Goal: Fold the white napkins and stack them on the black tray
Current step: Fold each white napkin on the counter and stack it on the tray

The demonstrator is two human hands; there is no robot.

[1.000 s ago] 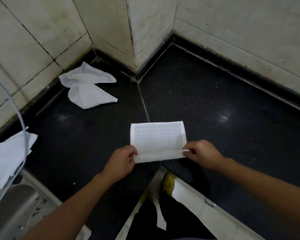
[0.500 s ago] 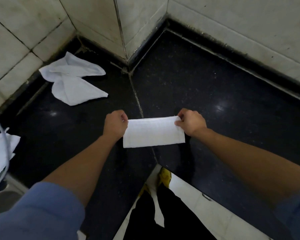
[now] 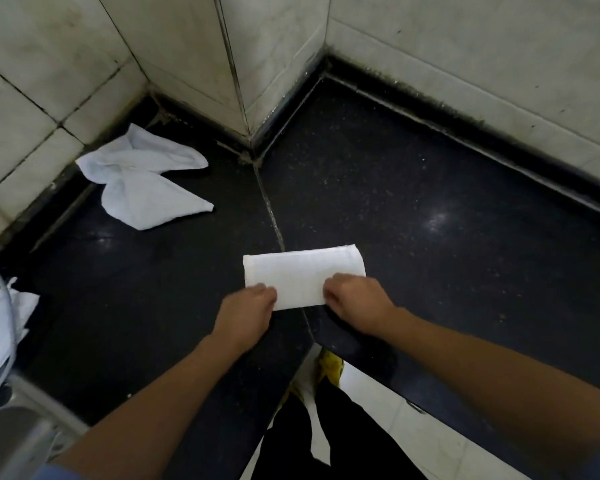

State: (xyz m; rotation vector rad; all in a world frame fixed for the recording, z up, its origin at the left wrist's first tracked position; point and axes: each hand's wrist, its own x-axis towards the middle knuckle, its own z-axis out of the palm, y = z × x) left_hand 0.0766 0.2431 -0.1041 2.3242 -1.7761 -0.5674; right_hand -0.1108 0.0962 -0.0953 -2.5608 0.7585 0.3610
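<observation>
A white napkin (image 3: 302,275), folded into a narrow rectangle, lies flat on the black stone counter (image 3: 430,209) near its front corner. My left hand (image 3: 248,315) rests at its near left corner with fingers curled onto the edge. My right hand (image 3: 355,303) presses on its near right part, fingers bent on the cloth. Two crumpled white napkins (image 3: 146,181) lie at the back left by the wall. More white cloth (image 3: 0,327) sits at the far left edge. No black tray is in view.
Tiled walls (image 3: 274,46) close the counter at the back, with a protruding corner in the middle. A steel sink (image 3: 11,441) and a curved grey tube (image 3: 7,327) are at the lower left. Below the counter edge are the floor, dark trousers and a yellow shoe (image 3: 329,365).
The napkin was folded in half away from me, from a near square to a narrow strip. My hands then came back from its far corners to its near edge.
</observation>
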